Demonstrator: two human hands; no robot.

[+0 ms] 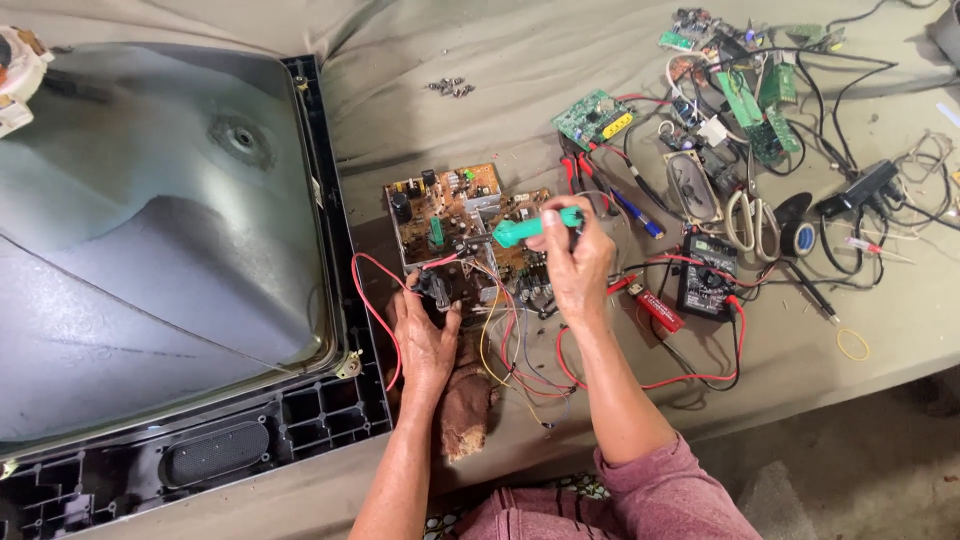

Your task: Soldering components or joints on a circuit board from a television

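Hands [575, 265] grip green soldering iron [535, 229] over circuit board [455, 205].

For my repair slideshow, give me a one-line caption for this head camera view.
Right hand holds a green soldering tool over a brown circuit board; left hand steadies its edge, beside a picture tube.

green solder iron [520, 231] over brown PCB [450, 215], flat on cloth

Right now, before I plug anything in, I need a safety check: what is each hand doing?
Left hand: closed on a black part at the circuit board edge.
Right hand: closed around the green soldering iron.
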